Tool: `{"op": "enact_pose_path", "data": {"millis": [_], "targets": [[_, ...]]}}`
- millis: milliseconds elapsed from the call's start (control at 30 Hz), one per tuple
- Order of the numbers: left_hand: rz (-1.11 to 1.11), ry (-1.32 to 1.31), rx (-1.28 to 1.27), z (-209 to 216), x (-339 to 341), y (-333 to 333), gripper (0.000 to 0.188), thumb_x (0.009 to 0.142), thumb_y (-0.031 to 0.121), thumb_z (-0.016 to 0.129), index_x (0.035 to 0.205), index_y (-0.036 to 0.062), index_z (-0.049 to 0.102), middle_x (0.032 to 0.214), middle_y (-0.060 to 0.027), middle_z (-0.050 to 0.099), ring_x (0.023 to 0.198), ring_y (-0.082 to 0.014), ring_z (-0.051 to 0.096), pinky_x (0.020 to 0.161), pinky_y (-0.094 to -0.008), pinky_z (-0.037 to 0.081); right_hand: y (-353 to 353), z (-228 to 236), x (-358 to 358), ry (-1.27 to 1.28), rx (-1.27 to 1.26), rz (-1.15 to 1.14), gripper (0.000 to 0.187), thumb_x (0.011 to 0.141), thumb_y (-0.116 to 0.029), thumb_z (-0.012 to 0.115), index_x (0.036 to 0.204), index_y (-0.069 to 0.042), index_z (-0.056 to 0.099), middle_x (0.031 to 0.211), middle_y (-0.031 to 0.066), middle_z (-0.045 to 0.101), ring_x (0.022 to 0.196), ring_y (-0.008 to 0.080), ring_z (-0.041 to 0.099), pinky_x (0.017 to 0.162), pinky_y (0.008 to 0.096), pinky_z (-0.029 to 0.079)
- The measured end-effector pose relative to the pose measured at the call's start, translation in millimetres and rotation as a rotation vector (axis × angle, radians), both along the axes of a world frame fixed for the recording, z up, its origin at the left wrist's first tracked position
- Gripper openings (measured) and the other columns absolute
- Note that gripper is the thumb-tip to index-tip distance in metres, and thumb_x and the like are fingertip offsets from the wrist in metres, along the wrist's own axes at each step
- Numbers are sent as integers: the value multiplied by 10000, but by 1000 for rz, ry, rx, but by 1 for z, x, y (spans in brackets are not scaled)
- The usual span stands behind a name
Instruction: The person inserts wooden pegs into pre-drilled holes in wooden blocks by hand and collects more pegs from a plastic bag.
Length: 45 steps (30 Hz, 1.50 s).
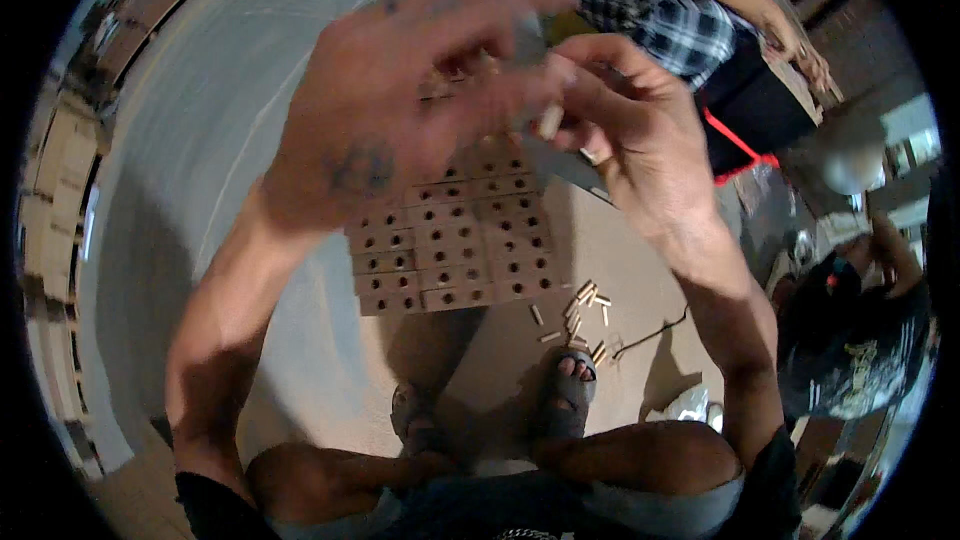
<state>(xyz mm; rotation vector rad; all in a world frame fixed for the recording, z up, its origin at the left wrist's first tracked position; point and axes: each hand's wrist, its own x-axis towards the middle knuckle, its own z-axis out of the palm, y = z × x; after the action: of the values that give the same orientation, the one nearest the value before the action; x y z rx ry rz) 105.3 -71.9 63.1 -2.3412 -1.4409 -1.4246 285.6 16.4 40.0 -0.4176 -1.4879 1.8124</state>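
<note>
My right hand (pixel 640 135) is raised in front of me, its fingers closed on a short light wooden dowel (pixel 550 121). A second pale end shows lower between these fingers. My left hand (pixel 400 100) is beside it, back upward, with its fingertips near the right hand's. Motion smears its fingers, so I cannot tell whether they hold anything. Below both hands lie rows of brown wooden blocks (pixel 495 240) with drilled holes, set close together; the hands hide their far part. Several loose dowels (pixel 572 325) are scattered on the floor by my right foot.
A person in checked shorts (pixel 660 20) sits at the far right, near a red bar (pixel 740 140). Another person in a dark shirt (pixel 850 340) is at the right edge. Stacked boards (pixel 60 170) line the left. A thin dark rod (pixel 650 337) lies near the dowels.
</note>
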Motion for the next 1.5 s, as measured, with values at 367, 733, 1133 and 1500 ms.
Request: {"op": "enact_pose_path", "data": {"millis": [367, 733, 1133, 1500], "targets": [[-145, 452, 139, 6, 20, -15, 230, 816, 66, 696, 1045, 41, 690, 1048, -112, 630, 916, -235, 643, 748, -348, 542, -22, -3, 21, -68, -246, 126, 224, 965, -174, 577, 1076, 18, 610, 920, 92, 656, 796, 172, 668, 698, 288, 556], [246, -295, -287, -2, -68, -56, 168, 940, 63, 576, 1074, 18, 667, 961, -99, 690, 703, -106, 627, 614, -244, 501, -17, -282, 144, -1066, 1077, 194, 384, 788, -97, 653, 1170, -132, 630, 1193, 72, 619, 1102, 280, 567, 932, 397, 468], [239, -504, -432, -35, -44, -76, 89, 845, 32, 716, 913, -2, 671, 793, -34, 668, 712, -74, 599, 621, -229, 488, -3, -300, 137, -1029, 1061, 217, 462, 748, 8, 589, 1193, -113, 606, 1177, 161, 588, 1052, 368, 583, 872, 437, 512], [453, -197, -362, -51, -53, -80, 124, 847, 112, 721, 898, 10, 674, 774, -57, 679, 671, -124, 628, 622, -275, 502, 25, -78, 41, -357, 517, -253, 248, 892, 22, 613, 1137, -22, 624, 1047, 53, 654, 973, 99, 611, 874, 254, 483]]}}
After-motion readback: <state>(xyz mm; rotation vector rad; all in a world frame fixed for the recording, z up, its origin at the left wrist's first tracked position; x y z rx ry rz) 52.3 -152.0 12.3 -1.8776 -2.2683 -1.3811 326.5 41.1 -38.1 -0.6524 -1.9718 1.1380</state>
